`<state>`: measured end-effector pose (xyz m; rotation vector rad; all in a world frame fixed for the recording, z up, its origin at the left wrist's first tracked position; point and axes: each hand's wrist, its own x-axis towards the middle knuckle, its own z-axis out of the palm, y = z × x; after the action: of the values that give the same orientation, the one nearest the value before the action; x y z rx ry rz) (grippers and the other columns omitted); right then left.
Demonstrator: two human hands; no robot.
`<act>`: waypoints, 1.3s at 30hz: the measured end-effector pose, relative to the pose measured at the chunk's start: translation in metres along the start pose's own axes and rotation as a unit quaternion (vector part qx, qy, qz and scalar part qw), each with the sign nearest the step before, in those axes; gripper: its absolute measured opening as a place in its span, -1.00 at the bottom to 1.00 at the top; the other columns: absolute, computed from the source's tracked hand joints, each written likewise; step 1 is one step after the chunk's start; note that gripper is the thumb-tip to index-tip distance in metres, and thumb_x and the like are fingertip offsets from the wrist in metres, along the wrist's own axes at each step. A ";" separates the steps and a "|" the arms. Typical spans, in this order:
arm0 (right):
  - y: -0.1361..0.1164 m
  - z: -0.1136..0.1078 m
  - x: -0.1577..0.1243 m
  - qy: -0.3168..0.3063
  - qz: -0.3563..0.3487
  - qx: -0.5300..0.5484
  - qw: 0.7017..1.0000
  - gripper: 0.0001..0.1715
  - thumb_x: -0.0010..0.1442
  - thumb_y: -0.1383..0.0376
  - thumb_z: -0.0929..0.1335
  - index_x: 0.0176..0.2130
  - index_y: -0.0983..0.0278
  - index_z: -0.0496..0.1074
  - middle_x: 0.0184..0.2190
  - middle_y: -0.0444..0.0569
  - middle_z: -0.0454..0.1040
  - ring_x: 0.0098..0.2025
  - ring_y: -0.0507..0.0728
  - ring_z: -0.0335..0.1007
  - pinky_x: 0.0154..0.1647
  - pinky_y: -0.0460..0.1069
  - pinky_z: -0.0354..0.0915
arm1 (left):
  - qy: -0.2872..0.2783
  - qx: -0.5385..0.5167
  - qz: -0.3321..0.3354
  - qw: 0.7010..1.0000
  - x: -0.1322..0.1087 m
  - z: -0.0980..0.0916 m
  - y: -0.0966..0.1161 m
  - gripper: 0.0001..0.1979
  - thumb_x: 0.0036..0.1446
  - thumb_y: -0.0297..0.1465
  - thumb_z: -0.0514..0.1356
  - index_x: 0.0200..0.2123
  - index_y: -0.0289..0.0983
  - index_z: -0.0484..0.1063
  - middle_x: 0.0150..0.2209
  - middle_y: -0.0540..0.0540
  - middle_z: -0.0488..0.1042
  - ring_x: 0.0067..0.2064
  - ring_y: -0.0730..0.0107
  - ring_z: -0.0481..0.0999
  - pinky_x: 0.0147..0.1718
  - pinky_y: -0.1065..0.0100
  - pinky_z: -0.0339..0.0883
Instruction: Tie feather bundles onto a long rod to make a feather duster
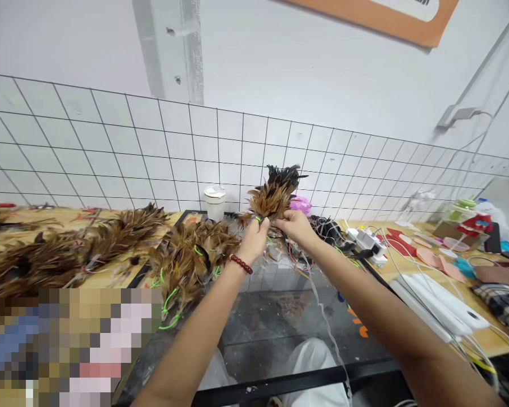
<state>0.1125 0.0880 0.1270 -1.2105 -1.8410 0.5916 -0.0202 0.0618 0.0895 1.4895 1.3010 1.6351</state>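
Observation:
A bundle of brown and black feathers (274, 195) is held upright over the far part of the dark table. My left hand (254, 243), with a dark red bead bracelet at the wrist, is closed round the base of this feather bundle. Close beside it, my right hand (297, 228) is pinched shut at the lower right of the feathers; what lies between its fingertips is too small to tell. Below the right hand a pale ribbon (319, 305) runs down toward my lap. Left of my hands lies a pile of feather bundles (195, 249) with bright green ties.
A white lidded cup (215, 202) stands by the wire grid (173, 135). Feather strands (106, 240) cover the wooden table at left. Right are tangled cables, a power strip (371, 243), white boxes (441, 305) and red pieces (401, 243). Another person's hand (498, 274) is at far right.

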 end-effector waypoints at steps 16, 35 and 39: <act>-0.039 -0.048 -0.045 -0.084 -0.228 -0.432 0.869 -0.69 0.25 0.26 0.20 -0.25 0.23 0.50 -0.28 0.02 0.52 -0.30 0.11 0.37 -0.42 -0.06 0.04 | -0.046 0.426 0.022 0.903 -0.001 -0.032 0.028 -0.77 0.22 -0.38 -0.05 -0.16 -0.36 0.29 -0.20 -0.39 0.49 -0.15 0.00 0.52 -0.26 0.20 0.28; -0.032 -0.044 0.004 -0.199 -0.298 -0.313 0.879 -0.78 0.20 0.26 0.30 -0.29 0.22 0.55 -0.27 -0.07 0.53 -0.26 0.06 0.37 -0.34 -0.09 0.10 | -0.217 0.645 0.279 0.678 -0.072 -0.023 0.060 -0.50 0.22 -0.56 -0.20 0.21 -0.41 0.12 -0.26 -0.34 0.39 -0.36 0.14 0.54 -0.49 0.24 0.38; -0.049 -0.036 0.005 -0.250 -0.320 -0.249 0.879 -0.83 0.16 0.29 0.34 -0.30 0.24 0.55 -0.30 -0.08 0.53 -0.28 0.04 0.37 -0.29 -0.09 0.13 | -0.245 0.639 0.298 0.666 -0.079 -0.018 0.067 -0.53 0.21 -0.57 -0.18 0.17 -0.44 0.16 -0.26 -0.34 0.40 -0.35 0.12 0.54 -0.49 0.24 0.37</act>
<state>0.1175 0.0696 0.1848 -0.6766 -2.7821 0.0331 -0.0074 -0.0382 0.1198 3.1351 1.7730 0.1660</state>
